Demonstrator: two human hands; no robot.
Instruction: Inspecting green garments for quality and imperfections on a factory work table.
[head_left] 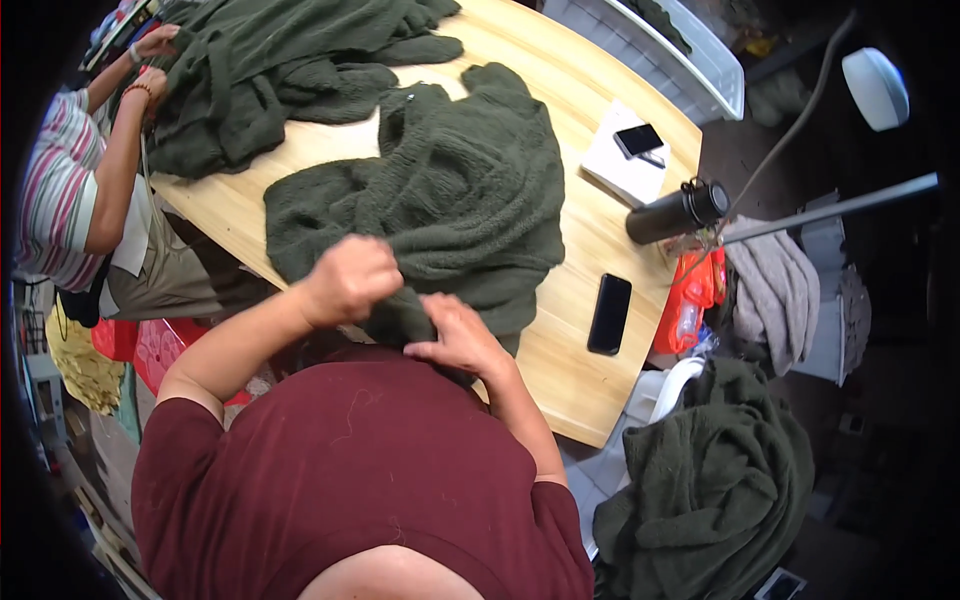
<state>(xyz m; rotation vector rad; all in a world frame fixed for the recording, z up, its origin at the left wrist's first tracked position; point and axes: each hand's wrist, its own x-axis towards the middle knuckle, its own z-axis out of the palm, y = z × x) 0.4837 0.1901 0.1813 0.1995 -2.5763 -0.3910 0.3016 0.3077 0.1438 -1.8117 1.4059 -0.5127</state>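
A dark green fleece garment [470, 170] lies bunched on the table in front of me, its near edge hanging toward my body. My left hand [352, 280] is closed in a fist at the garment's near left edge, with fabric at its fingers. Just to the right and a little nearer, my right hand [460, 337] presses its thumb and fingers round a fold of the same fleece. A short stretch of cloth runs between the two hands. The fingertips of both hands are partly hidden.
On the wooden table [535, 400] are a black phone [609, 314], a black bottle [678, 212] and a white box [620, 165] bearing another phone [639, 140]. A co-worker [75, 190] handles a green fleece pile [270, 75] at far left. More green fleece [710, 480] fills a container at lower right.
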